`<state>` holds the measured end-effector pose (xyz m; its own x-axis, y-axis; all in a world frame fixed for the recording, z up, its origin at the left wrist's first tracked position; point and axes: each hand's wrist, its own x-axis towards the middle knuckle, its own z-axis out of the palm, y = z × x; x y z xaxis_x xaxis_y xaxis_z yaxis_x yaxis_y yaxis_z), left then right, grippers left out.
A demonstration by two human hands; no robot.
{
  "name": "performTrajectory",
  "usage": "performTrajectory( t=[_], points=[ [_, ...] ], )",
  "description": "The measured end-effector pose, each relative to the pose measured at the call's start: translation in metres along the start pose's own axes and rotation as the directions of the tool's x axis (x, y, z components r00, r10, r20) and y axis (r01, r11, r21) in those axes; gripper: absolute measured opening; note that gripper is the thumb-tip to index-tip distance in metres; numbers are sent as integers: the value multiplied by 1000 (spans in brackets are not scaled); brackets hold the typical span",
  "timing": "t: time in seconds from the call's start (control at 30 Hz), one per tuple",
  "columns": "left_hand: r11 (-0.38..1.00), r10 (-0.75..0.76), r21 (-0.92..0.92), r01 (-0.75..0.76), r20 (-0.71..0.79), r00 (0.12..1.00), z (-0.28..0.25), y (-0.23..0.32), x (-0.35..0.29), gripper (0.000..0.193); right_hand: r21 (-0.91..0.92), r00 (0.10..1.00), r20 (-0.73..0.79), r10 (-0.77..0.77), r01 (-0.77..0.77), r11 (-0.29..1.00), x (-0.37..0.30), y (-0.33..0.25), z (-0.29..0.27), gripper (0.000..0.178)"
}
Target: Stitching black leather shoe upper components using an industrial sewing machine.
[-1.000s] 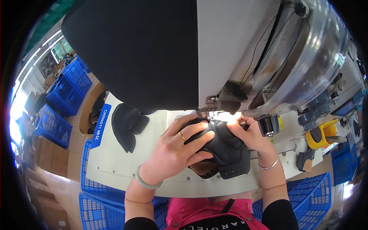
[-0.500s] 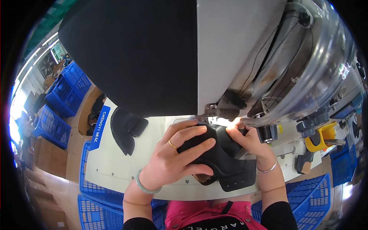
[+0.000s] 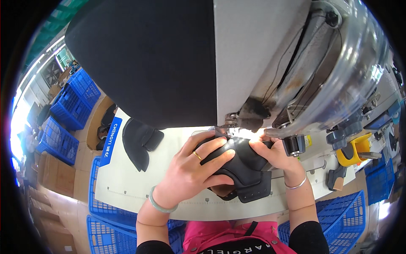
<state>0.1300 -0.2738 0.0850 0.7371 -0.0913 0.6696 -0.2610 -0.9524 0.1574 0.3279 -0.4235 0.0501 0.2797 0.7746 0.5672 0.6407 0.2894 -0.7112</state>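
Note:
A black leather shoe upper lies on the pale sewing machine bed, under the lit needle area. My left hand rests over its left side, fingers spread and pressing the leather, the thumb nearer me along its edge. A brown inner side shows below that thumb. My right hand grips the upper's far right edge between thumb and fingers, close beside the presser foot; those fingertips are partly hidden by the machine. A flap with small holes along its edge points toward me.
The sewing machine head fills the space above my hands. Another black leather piece lies left on the bed. At right are a yellow holder and a small black-and-tan piece. Blue crates stand below and around.
The shoe upper has turned and slid slightly, its holed flap moving left and away from me. Both hands stay on it, with my left fingers shifted a little.

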Motion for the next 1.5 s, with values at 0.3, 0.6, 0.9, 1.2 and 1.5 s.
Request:
performTrajectory(
  t=[0.3,0.6,0.9,1.2,1.5],
  points=[
    [1000,-17,-5,17,-11,1000,0,0,2,47,-29,999,-24,-20,20,999,-1,-3,1,13],
    [1000,-23,10,23,12,1000,-1,-4,6,45,-36,997,-69,17,-19,999,0,-2,5,15],
    [1000,-18,-2,18,-16,1000,0,-3,6,45,31,993,-78,93,-90,995,-1,0,5,20],
    [1000,-21,-11,21,-21,1000,1,-4,6,45,9,993,-86,87,-86,996,0,-5,6,20],
    [1000,-21,-3,21,-11,1000,1,-6,8,43,12,991,-102,85,-84,996,-1,3,6,22]
  ],
)
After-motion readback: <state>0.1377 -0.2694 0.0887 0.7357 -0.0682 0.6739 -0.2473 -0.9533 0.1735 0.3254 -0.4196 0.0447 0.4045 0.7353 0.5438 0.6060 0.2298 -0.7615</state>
